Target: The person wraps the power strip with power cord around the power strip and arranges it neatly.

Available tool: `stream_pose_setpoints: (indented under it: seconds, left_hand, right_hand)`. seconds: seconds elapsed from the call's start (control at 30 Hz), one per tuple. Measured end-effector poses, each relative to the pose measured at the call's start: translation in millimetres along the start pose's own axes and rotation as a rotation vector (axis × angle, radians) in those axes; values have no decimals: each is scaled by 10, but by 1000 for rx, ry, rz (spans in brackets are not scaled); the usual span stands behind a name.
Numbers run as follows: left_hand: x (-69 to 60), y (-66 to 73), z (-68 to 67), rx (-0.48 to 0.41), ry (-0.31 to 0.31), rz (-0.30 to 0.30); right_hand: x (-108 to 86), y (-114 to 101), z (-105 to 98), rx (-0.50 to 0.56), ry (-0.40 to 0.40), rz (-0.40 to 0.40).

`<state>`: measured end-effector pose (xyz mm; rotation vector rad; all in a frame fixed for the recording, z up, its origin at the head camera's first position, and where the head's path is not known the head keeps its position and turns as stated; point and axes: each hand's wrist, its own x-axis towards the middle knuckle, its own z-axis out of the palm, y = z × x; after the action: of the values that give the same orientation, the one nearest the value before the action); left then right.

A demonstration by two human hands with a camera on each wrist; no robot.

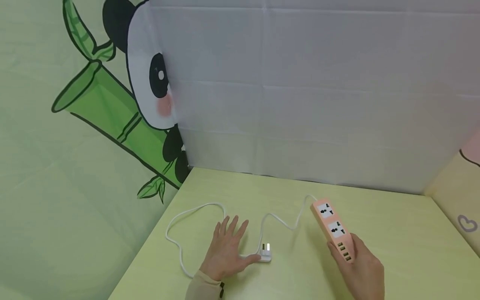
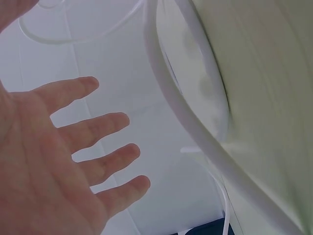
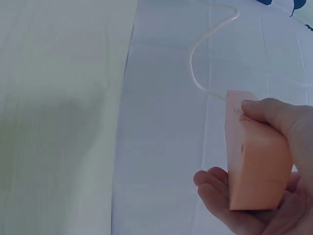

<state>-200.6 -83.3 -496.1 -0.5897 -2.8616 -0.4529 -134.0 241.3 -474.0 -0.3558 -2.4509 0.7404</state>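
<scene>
A pink power strip (image 1: 333, 229), with white socket faces and several USB ports facing up, is gripped at its near end by my right hand (image 1: 361, 266). In the right wrist view, the thumb lies on one side of the power strip (image 3: 259, 161) and the fingers curl round the other. My left hand (image 1: 226, 252) has its fingers spread, palm toward the table. Its thumb reaches the white plug (image 1: 265, 255), whose pins point up; whether it presses the plug I cannot tell. The left wrist view shows the spread fingers (image 2: 105, 127) holding nothing.
A white cord (image 1: 275, 216) runs from the strip's far end to the plug area, and loops left round my left hand. The pale yellow-green table (image 1: 397, 233) meets a white backdrop (image 1: 300, 104). A panda-print cloth (image 1: 93, 175) hangs at the left.
</scene>
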Motion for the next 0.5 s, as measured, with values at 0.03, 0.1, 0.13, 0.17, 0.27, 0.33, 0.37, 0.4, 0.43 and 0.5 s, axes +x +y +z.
stream_pose_setpoints:
  seconds: [0.03, 0.1, 0.13, 0.17, 0.27, 0.33, 0.37, 0.4, 0.43, 0.5]
  left_hand:
    - [5, -3, -4, -9, 3, 0]
    - [15, -7, -16, -25, 14, 2]
    - [21, -8, -24, -29, 22, 6]
    - [27, -7, -35, -32, 30, 12]
    - [55, -3, -81, -38, 51, 32]
    - [76, 0, -118, -38, 64, 44]
    - [88, 2, -136, -35, 70, 48]
    - [101, 4, -154, -33, 78, 51]
    - [113, 8, -170, -32, 87, 55]
    - [142, 16, -200, -25, 104, 63]
  right_hand:
    - [9, -9, -20, 10, -4, 17]
    - [28, -24, -61, 35, -9, 49]
    - [36, -26, -82, 50, -12, 61]
    - [48, -30, -103, 64, -9, 72]
    - [87, -31, -172, 103, -1, 89]
    - [117, -33, -218, 121, 8, 86]
    - [131, -33, -240, 130, 14, 80]
    - [144, -33, -262, 138, 17, 74]
    - [157, -37, -281, 146, 21, 68]
    - [177, -41, -319, 161, 28, 56]
